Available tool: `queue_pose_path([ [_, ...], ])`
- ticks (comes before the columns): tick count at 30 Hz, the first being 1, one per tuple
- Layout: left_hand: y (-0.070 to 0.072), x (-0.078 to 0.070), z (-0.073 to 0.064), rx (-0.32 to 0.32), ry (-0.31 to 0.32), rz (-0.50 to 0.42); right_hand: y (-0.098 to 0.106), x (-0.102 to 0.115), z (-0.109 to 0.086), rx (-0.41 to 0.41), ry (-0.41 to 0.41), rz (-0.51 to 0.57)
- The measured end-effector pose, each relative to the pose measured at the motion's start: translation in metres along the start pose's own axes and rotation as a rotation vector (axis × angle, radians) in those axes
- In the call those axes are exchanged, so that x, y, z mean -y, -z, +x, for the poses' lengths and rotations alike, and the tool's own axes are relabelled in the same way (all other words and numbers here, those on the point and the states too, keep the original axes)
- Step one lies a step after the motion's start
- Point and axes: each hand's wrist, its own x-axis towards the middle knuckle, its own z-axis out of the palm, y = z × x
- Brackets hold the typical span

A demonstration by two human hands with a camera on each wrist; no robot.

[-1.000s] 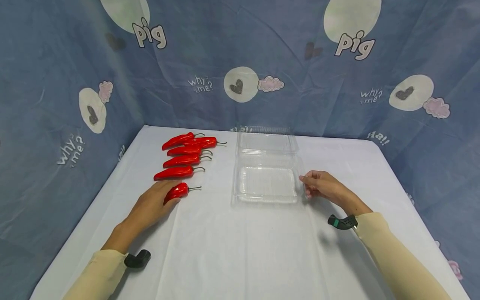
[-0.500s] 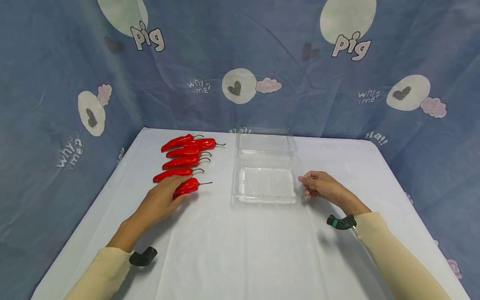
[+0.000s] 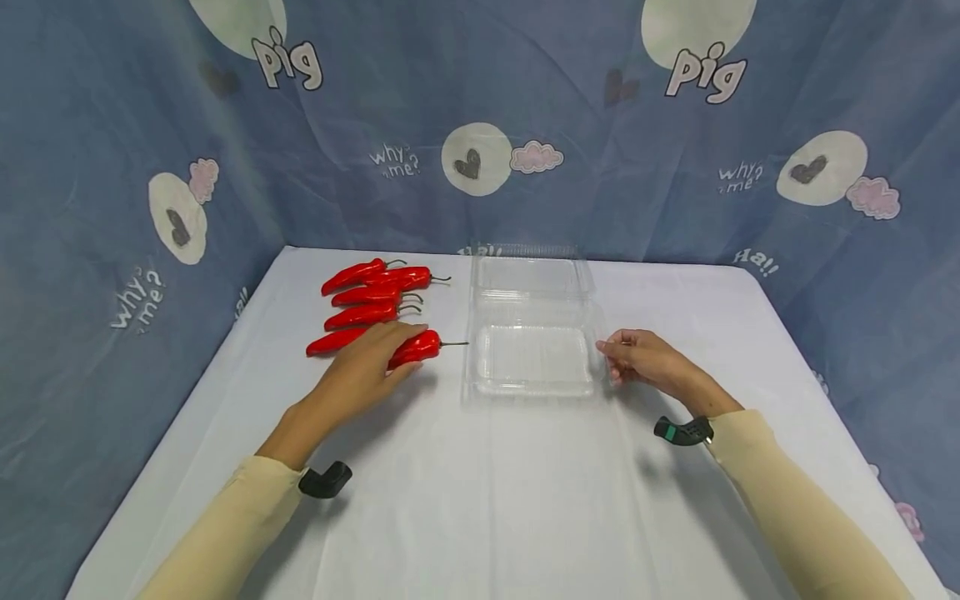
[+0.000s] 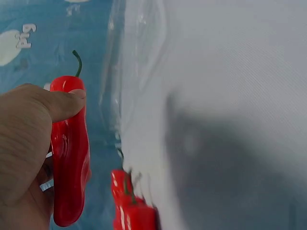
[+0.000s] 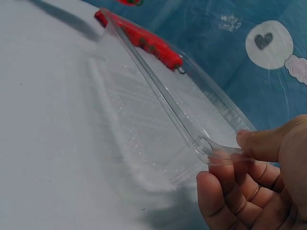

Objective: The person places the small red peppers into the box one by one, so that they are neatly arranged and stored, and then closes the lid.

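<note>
My left hand [image 3: 358, 371] grips a red chili pepper [image 3: 420, 347] above the table, its green stem pointing right. In the left wrist view the thumb presses on this pepper [image 4: 69, 158] near its stem end, with fingers behind it. A clear plastic clamshell box [image 3: 536, 358] lies opened out, lid toward the back wall. At its right edge my right hand [image 3: 647, 364] pinches the rim between thumb and fingers, which the right wrist view shows close up at the box corner [image 5: 204, 143]. One loose pepper [image 3: 330, 342] is partly hidden behind the left hand.
Several more red peppers [image 3: 367, 313] lie in a loose stack at the back left, stems to the right. White cloth [image 3: 555, 500] covers the table. A blue printed curtain [image 3: 360, 100] hangs close behind and along both sides.
My left hand has lifted the nearest pepper and carried it right and slightly away from me, toward the box. The right hand keeps its hold on the rim.
</note>
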Motion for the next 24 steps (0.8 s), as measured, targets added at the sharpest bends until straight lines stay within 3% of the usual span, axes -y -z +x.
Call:
queue_pose_path([
  [15, -0.005, -0.055, 0.064, 0.022, -0.212, 0.013, 0.004, 0.004, -0.001, 0.006, -0.004, 0.01],
  [24, -0.017, -0.077, 0.085, 0.065, -0.251, -0.027, 0.005, 0.0, 0.0, 0.017, -0.003, 0.035],
])
